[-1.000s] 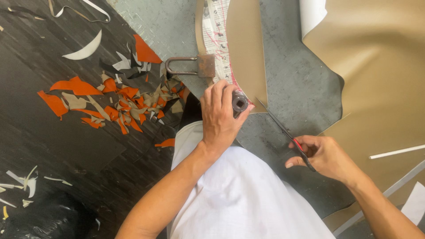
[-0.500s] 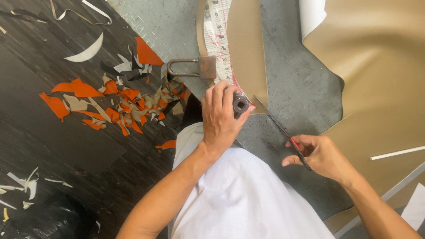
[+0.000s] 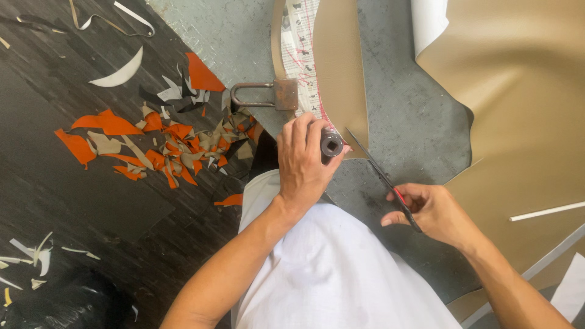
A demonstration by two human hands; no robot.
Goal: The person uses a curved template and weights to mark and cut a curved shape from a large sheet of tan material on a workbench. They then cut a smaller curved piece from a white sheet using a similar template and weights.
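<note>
tan strip on grey table; left hand grips metal weight; right hand grips scissors.

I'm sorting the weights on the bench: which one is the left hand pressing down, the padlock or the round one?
The round dark metal weight under the left hand, at the tan strip's near end. The rusty padlock lies untouched farther up.

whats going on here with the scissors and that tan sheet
A person is cutting a tan strip on a grey table. The right hand holds scissors at the strip's near edge, while the left hand presses a round metal weight onto it. Orange and tan scraps litter the floor.
</note>
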